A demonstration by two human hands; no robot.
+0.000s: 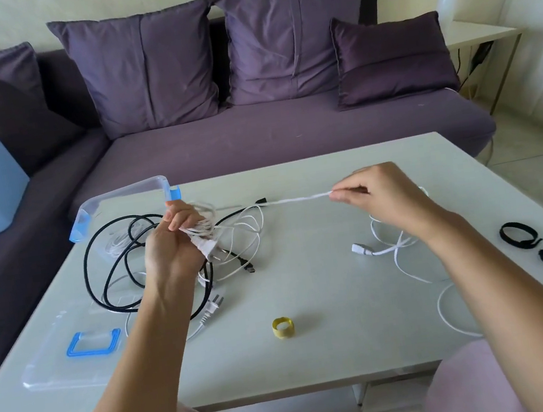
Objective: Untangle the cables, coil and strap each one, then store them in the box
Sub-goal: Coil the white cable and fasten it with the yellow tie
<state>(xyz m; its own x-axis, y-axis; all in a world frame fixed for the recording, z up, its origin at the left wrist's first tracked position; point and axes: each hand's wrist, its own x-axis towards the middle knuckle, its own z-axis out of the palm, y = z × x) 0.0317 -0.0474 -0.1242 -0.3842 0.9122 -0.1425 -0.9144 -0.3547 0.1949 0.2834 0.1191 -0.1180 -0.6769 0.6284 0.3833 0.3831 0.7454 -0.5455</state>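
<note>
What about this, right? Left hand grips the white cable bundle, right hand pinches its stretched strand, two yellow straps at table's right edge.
No. Head view: the two straps at the table's right edge are black, not yellow. Left hand gripping the white cable bundle, right hand pinching its strand: correct.

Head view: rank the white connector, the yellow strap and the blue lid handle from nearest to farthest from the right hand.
1. The white connector, just below the right hand.
2. The yellow strap, lower and to the left, middle front.
3. The blue lid handle, far left.
</note>
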